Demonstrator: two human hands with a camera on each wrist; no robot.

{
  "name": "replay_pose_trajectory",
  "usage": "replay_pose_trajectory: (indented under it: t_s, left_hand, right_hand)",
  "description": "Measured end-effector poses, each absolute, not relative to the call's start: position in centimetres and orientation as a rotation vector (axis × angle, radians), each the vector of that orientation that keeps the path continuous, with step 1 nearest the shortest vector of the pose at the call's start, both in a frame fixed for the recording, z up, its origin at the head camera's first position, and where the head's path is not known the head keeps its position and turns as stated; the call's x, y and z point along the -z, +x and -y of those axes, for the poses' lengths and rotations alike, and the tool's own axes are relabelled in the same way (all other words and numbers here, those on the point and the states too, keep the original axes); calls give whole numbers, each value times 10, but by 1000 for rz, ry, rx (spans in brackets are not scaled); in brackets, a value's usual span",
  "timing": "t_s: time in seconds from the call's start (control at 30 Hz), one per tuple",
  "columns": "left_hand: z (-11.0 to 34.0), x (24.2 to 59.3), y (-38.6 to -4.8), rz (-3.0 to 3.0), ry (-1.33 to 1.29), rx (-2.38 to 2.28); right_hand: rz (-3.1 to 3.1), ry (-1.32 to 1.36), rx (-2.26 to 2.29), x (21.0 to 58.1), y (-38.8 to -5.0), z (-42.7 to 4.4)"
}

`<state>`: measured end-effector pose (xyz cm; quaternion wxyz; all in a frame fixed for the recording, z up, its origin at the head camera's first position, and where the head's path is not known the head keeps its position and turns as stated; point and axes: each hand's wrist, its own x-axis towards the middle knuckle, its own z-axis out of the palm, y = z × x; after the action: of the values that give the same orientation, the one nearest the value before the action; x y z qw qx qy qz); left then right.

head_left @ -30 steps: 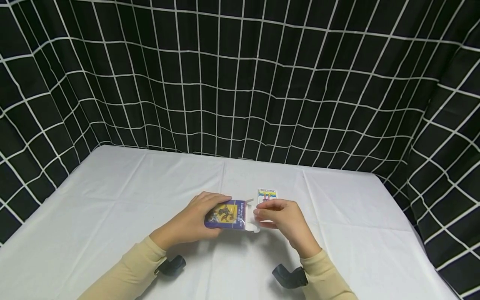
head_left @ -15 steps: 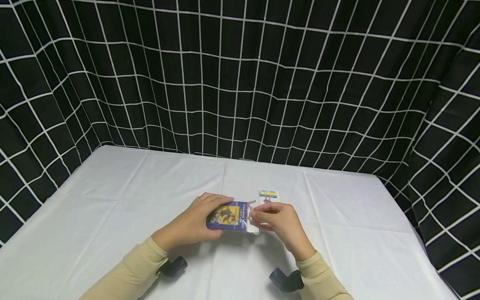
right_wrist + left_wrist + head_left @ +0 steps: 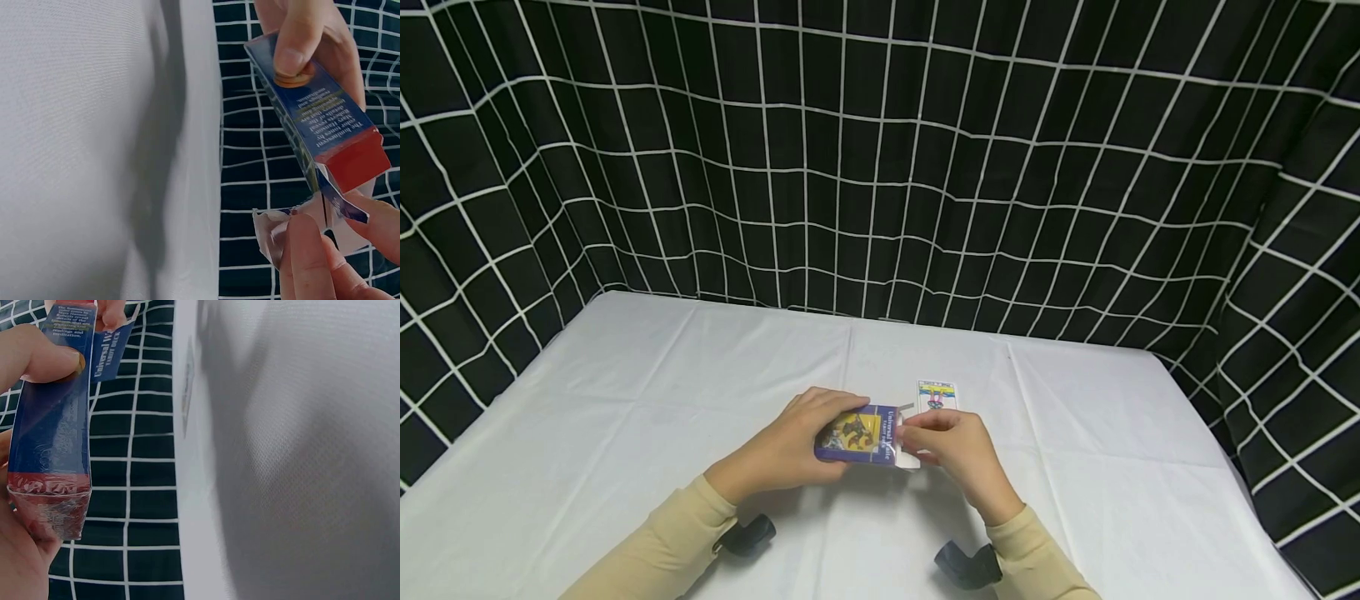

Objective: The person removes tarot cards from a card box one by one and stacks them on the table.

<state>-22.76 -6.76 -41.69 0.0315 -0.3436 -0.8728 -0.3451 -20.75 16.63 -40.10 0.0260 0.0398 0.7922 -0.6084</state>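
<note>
A blue tarot card box (image 3: pixel 857 435), marked "Universal Waite", lies across my left hand (image 3: pixel 793 442), which grips it from the left. In the left wrist view, the left thumb presses on the box's narrow side (image 3: pixel 53 419). My right hand (image 3: pixel 958 450) is at the box's opened right end, its thumb and fingers pinching at the flaps. From the right wrist, a red side flap (image 3: pixel 356 164) and a crumpled whitish flap (image 3: pixel 272 234) show at that end. The inside of the box is hidden. Just beyond the right fingers, a colourful card (image 3: pixel 936 393) lies face up, partly covered.
White cloth (image 3: pixel 700 375) covers the table, with fold creases. A black curtain with a white grid (image 3: pixel 895 167) encloses the back and sides. Dark curved mounts hang at the left wrist (image 3: pixel 748 535) and right wrist (image 3: pixel 967 565).
My right hand has moved left and slightly down, closer against the box's opening. The left hand and box have shifted barely to the right. More of the card on the table shows.
</note>
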Motion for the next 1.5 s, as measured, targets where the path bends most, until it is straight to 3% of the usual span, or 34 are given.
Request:
replay_pose_trajectory:
  t_s: [1.5]
  left_hand:
    - [67,419,-228,2690,-1053,1059]
  right_hand:
    - [-2526,-4,1753,390,-216,-196]
